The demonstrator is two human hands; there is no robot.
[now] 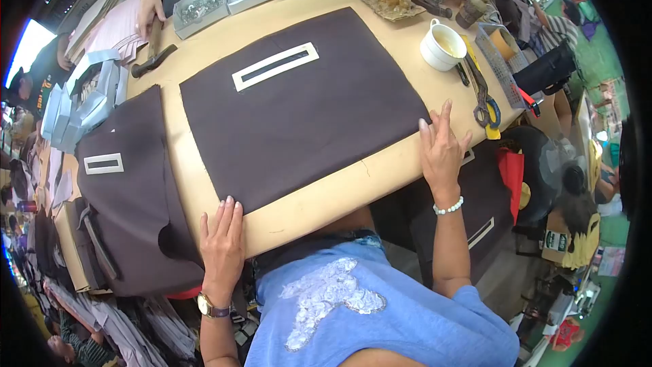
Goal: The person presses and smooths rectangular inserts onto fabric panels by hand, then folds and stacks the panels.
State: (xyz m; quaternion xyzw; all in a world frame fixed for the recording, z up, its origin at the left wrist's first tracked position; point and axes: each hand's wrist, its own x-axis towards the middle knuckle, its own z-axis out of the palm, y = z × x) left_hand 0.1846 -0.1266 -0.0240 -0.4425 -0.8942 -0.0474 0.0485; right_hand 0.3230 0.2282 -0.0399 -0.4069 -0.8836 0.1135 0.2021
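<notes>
A dark brown fabric panel (299,122) lies flat on the table in front of me. Near its far side a white rectangular frame (275,66) with a narrow slot sits on the panel. My left hand (223,234) rests at the near left corner, fingers stretched out, fingertips touching the panel's edge. At the near right corner my right hand (443,149) has its fingers spread, with fingertips by the fabric edge. Neither hand holds anything. A second dark panel (132,211) with a smaller white frame (103,164) drapes over the table to the left.
A white cup (443,45) with yellowish content stands at the right, beside scissors (486,110) and a grey basket (501,61). A hammer (153,61) lies far left near another person's hand (151,10). Plastic trays (202,10) of small parts line the back.
</notes>
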